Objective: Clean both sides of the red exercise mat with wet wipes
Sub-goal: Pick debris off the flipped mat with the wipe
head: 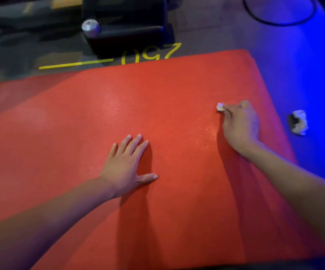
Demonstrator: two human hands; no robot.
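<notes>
**Nearly at the far right corner**

Already lay flat on the floor under both hands: red exercise mat [99,117], long way running left to right. Pressed down flat, fingers straight: left hand [127,164], mid-mat. Pinched a balled wet wipe [220,107]: right hand [240,124], nearer the unwiped far right corner. Sat off-mat to the right: crumpled used wipe [298,122].

The red mat [79,152] lies flat, and most of its surface is open to a sweeping hand. The left hand [127,164] presses flat mid-mat, blocking the middle. A black machine base [126,26] stands just beyond the far edge. A crumpled wipe [298,122] lies on the blue-lit floor [303,65] beside the mat's right edge.
</notes>
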